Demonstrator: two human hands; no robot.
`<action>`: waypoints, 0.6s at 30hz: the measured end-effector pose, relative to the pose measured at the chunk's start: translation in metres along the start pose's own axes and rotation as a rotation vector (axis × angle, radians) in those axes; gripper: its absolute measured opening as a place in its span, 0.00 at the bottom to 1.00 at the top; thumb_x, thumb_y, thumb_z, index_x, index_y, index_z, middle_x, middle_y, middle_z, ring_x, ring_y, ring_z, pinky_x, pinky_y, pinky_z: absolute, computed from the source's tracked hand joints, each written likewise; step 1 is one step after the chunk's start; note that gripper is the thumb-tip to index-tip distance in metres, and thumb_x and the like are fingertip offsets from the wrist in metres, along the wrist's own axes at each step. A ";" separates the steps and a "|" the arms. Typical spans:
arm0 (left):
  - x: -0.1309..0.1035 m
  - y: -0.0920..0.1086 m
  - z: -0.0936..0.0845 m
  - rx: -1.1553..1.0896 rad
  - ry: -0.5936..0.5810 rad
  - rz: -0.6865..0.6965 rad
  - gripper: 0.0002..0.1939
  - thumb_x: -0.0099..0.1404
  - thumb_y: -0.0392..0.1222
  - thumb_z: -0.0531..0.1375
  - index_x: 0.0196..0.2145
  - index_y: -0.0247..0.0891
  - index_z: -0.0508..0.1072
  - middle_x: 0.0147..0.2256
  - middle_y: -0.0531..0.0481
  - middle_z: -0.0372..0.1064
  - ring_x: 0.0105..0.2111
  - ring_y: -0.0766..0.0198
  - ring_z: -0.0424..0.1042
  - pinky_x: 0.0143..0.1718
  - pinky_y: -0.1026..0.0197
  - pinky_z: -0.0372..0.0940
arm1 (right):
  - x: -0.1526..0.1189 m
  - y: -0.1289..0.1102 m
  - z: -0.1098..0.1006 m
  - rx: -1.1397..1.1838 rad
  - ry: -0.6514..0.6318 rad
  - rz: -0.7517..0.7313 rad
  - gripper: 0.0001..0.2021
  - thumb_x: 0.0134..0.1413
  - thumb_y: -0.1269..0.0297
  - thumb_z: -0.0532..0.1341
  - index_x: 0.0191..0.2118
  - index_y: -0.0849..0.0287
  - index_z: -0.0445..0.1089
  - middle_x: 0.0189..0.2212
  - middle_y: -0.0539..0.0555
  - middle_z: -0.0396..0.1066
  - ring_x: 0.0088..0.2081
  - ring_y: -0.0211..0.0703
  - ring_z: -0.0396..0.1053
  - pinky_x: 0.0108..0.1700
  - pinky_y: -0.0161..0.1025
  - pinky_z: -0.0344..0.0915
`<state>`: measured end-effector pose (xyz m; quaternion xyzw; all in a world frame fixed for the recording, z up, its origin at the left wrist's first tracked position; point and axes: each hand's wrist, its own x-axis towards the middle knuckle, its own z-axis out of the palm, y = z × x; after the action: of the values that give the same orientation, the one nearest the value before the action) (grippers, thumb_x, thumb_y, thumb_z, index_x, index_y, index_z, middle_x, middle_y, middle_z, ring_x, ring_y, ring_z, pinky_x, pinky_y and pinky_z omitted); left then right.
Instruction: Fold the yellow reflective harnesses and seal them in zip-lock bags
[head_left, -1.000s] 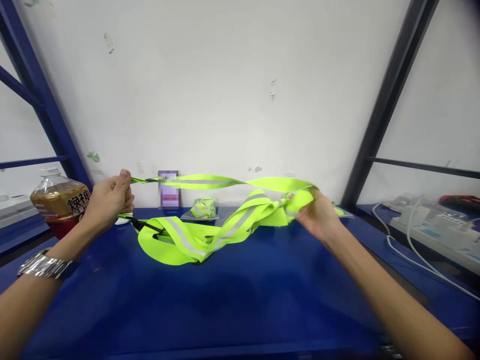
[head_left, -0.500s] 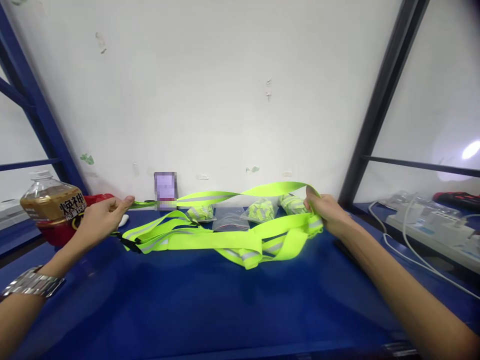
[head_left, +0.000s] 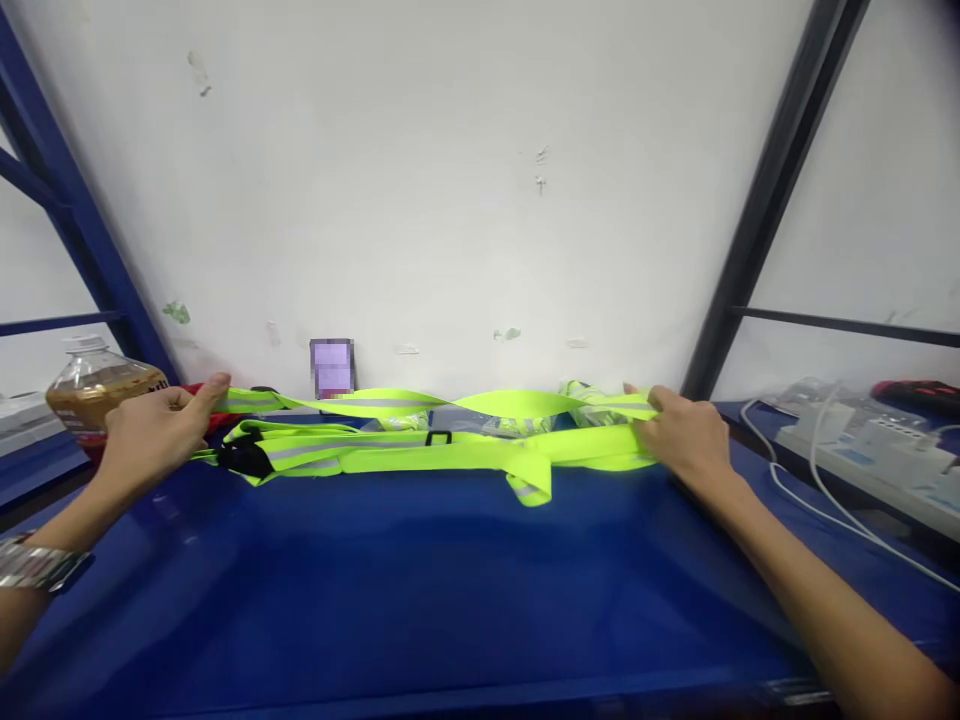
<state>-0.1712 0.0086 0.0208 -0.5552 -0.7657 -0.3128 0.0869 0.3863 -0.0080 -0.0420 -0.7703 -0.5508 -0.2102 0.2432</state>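
A neon yellow reflective vest made of straps [head_left: 442, 456], with grey stripes and black buckles, stretches between my two hands above the blue table [head_left: 420, 600]. My left hand [head_left: 154, 430] is closed on its left end, thumb on top, beside the black buckle pieces. My right hand [head_left: 684, 432] grips the gathered straps at the other end. The upper strap is twisted in the middle, and a short loop dangles below the lower straps right of centre. Partly hidden behind the straps are bagged bundles of the same yellow material [head_left: 589, 400].
A large bottle of brown drink [head_left: 101, 385] stands at the left, next to something red behind my left hand. A small pixelated card [head_left: 333, 368] leans on the white wall. White power strips [head_left: 885, 450] with cables [head_left: 810, 510] lie at the right, by dark frame posts.
My hands have moved apart, the left one leftward and the right one rightward. The straps are pulled straighter, and the hanging part has narrowed to a short loop.
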 end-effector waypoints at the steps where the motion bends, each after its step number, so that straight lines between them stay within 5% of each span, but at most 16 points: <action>1: 0.000 0.001 -0.001 0.025 -0.023 0.017 0.25 0.63 0.60 0.52 0.20 0.38 0.66 0.15 0.54 0.64 0.29 0.58 0.65 0.32 0.65 0.52 | -0.001 0.002 0.002 -0.042 -0.019 -0.078 0.15 0.52 0.54 0.55 0.36 0.59 0.73 0.25 0.60 0.73 0.26 0.49 0.67 0.26 0.37 0.47; 5: 0.004 -0.004 0.000 0.032 -0.043 -0.054 0.24 0.64 0.58 0.51 0.20 0.38 0.66 0.14 0.56 0.64 0.27 0.59 0.65 0.30 0.67 0.52 | -0.012 0.000 0.004 -0.036 -0.053 -0.604 0.18 0.52 0.48 0.56 0.34 0.58 0.72 0.25 0.57 0.73 0.26 0.46 0.68 0.26 0.36 0.44; 9: 0.013 -0.021 0.001 -0.048 0.001 -0.129 0.25 0.65 0.57 0.52 0.19 0.37 0.66 0.14 0.56 0.64 0.25 0.63 0.66 0.27 0.69 0.54 | -0.015 0.000 0.001 0.094 -0.090 -0.742 0.19 0.48 0.46 0.58 0.32 0.59 0.72 0.22 0.56 0.72 0.24 0.45 0.66 0.26 0.36 0.46; 11: 0.014 -0.026 0.000 -0.094 0.020 -0.150 0.26 0.65 0.58 0.52 0.18 0.36 0.66 0.13 0.57 0.63 0.23 0.65 0.66 0.26 0.70 0.54 | -0.009 0.000 -0.002 0.281 -0.133 -0.601 0.14 0.43 0.53 0.61 0.32 0.59 0.73 0.21 0.54 0.71 0.24 0.46 0.66 0.26 0.36 0.50; 15: 0.004 -0.015 -0.001 -0.164 -0.010 -0.176 0.25 0.63 0.60 0.54 0.23 0.34 0.70 0.14 0.58 0.62 0.22 0.66 0.65 0.25 0.70 0.55 | 0.015 -0.007 -0.006 0.884 -0.275 0.170 0.05 0.36 0.64 0.61 0.20 0.58 0.66 0.14 0.51 0.62 0.20 0.43 0.62 0.22 0.37 0.56; 18: -0.012 0.007 0.002 -0.309 0.003 -0.103 0.25 0.63 0.60 0.56 0.23 0.34 0.68 0.14 0.58 0.59 0.19 0.69 0.61 0.23 0.70 0.54 | 0.034 -0.015 -0.002 1.168 -0.287 0.306 0.01 0.36 0.68 0.58 0.22 0.57 0.64 0.16 0.52 0.62 0.20 0.45 0.65 0.22 0.42 0.64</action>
<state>-0.1597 0.0015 0.0157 -0.5216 -0.7356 -0.4319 -0.0145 0.3823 0.0203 -0.0179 -0.6009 -0.4856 0.2689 0.5752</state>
